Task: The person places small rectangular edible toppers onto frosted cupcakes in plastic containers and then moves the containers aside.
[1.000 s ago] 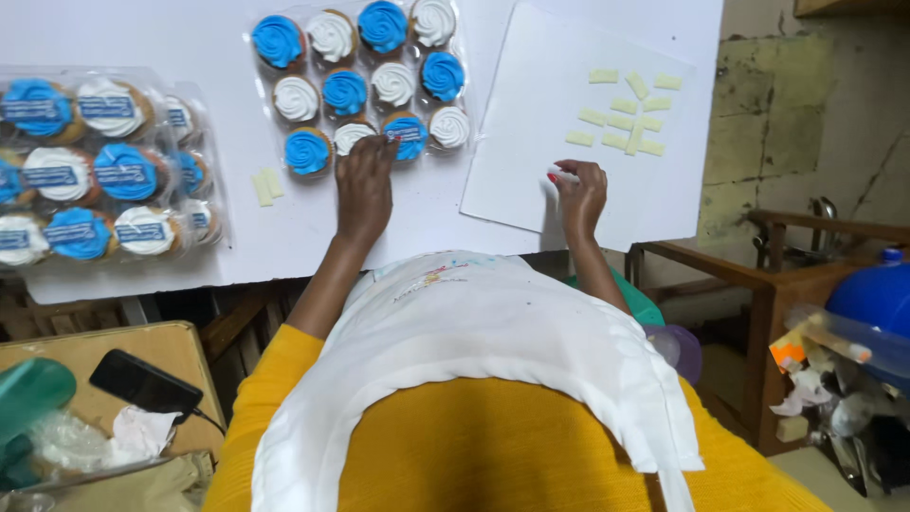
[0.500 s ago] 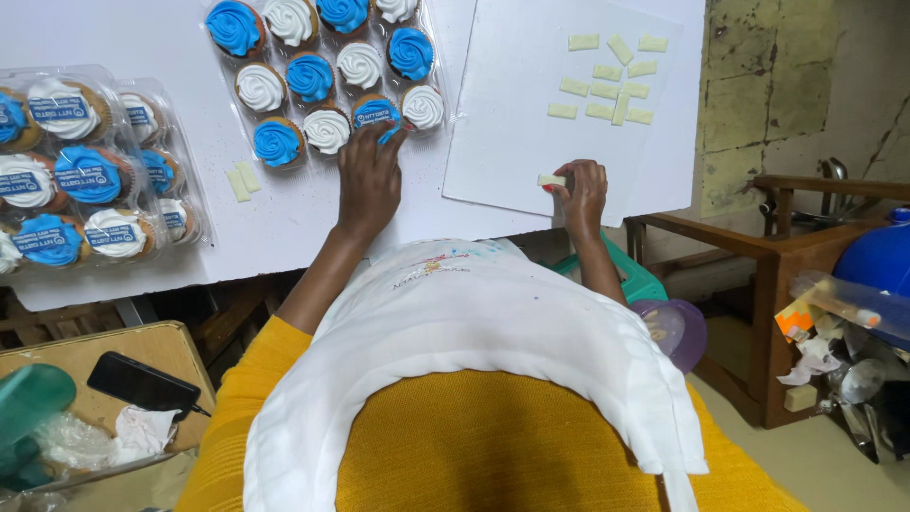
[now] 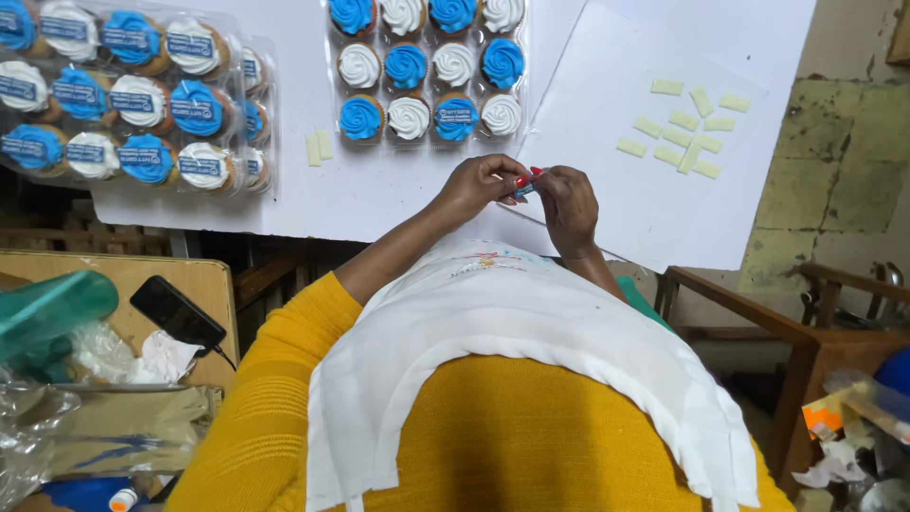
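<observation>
Both hands are pinching a small blue piece at the table edge

Nearest, the left hand (image 3: 477,186) and right hand (image 3: 569,204) are meeting fingertip to fingertip, both grasping the piece (image 3: 523,191) just above the white sheet (image 3: 607,209); this looks like the readying step, the piece being worked before placing. Beyond, the open cupcake tray (image 3: 428,71) is holding blue and white cupcakes, one already bearing a round label (image 3: 456,114). A careful, centred press seems called for. Farther right, pale strips (image 3: 687,128) are lying scattered; a closed tray (image 3: 133,100) is sitting left
</observation>
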